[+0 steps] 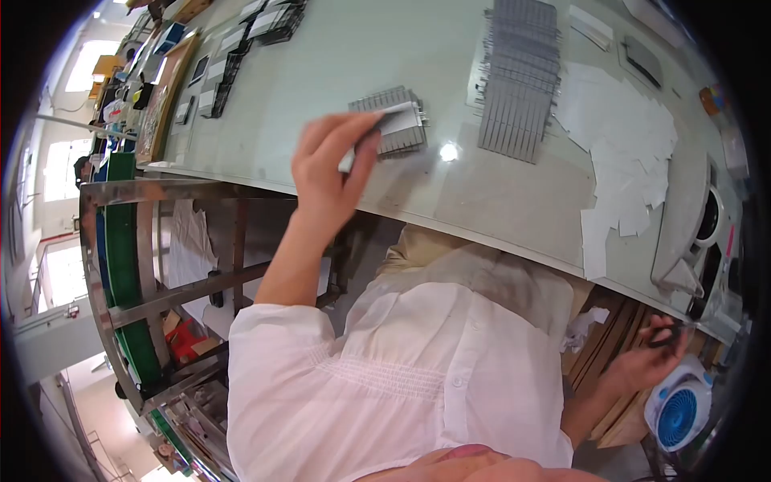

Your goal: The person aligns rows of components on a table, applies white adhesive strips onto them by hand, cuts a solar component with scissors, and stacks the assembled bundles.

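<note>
I have the left hand (331, 165) over the small stack (405, 146) at the near edge of the desk (337, 64), fingertips by the white slip (401, 120) on top; with the blur I can't tell whether they pinch it. At near right, my right hand (638, 368) is curled around a dark tool (663, 332), above the fan (679, 410). Grey strips (518, 96) lie right of the stack, then paper (630, 157).

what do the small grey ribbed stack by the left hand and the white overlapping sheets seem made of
Small grey ribbed stack: dull finish, metal or plastic unclear; thin projecting wire-like ends suggest some metal. White overlapping sheets: probably matte paper, judging by thin, flat layers.
</note>
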A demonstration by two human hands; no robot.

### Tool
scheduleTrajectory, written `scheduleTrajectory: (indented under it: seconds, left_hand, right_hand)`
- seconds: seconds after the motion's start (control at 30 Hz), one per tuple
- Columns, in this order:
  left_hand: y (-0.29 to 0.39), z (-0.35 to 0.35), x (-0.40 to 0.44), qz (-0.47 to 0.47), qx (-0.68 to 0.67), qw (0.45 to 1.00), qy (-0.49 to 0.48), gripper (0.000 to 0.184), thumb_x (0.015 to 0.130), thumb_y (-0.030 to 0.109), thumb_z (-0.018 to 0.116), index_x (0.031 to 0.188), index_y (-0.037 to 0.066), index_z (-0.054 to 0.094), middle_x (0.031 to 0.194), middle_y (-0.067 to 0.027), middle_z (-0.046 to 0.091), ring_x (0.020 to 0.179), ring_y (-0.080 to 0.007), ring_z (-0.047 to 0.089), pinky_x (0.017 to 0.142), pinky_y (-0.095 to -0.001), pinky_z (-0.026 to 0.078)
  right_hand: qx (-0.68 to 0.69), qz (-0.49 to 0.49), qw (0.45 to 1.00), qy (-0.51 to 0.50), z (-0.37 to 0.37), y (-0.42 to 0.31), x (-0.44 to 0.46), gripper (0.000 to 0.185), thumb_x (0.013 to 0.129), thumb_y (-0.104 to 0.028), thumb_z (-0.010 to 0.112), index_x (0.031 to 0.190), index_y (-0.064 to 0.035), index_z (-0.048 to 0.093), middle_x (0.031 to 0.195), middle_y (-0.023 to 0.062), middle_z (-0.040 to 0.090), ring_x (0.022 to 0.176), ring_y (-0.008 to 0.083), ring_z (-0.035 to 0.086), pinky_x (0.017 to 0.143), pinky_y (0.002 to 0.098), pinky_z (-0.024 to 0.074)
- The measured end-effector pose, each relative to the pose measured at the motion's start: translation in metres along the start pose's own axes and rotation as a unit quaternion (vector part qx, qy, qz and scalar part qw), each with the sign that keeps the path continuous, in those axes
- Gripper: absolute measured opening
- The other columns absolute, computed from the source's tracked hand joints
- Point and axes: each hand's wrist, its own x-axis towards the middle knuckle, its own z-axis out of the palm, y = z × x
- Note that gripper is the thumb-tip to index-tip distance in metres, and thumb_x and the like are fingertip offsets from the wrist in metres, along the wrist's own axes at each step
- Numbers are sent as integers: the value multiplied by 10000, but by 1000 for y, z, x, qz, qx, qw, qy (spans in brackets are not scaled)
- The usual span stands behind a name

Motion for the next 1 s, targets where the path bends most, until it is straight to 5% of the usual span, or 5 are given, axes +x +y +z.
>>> scheduleTrajectory:
  seconds: [0.17,0.37,0.57,0.83,1.0]
  left_hand:
    - [-49,19,4,187,257,947,53,317,824,129,799,1137,164,768,1104,43,744,904,-151,695,928,-367,483]
    - [-46,21,-17,116,220,964,-98,488,866,322,787,1332,203,705,1415,4,637,1184,-193,628,1153,-488,342]
    - [-44,13,-2,34,163,971,-171,942,779,560,820,1573,209,454,1548,-54,520,1379,-277,505,1249,-598,203]
    - [-49,10,19,5,171,942,-289,1063,759,508,853,1634,205,331,1477,-84,563,1388,-295,496,1277,-626,142]
    - [-51,12,13,57,178,962,-199,999,773,537,829,1599,187,389,1482,-81,565,1403,-329,485,1257,-673,120]
  right_hand:
    - [-227,-20,974,-6,-34,60,73,354,1061,-148,610,1386,-6,614,1202,153,697,1030,213,703,830,306,550]
    - [-443,-113,888,-47,-45,113,119,465,1022,-289,656,1379,8,622,1326,202,683,1211,336,662,1028,409,498]
    - [-568,-117,804,-131,-39,121,143,353,956,-174,664,1224,55,665,1235,263,671,1134,447,639,963,512,498]
    - [-440,-305,844,24,-29,106,117,232,976,-103,622,1129,28,736,1149,227,710,1051,416,651,937,485,507]
    - [-321,-408,853,45,12,36,25,202,1021,-30,546,1117,1,721,1098,171,726,1008,358,664,912,484,513]
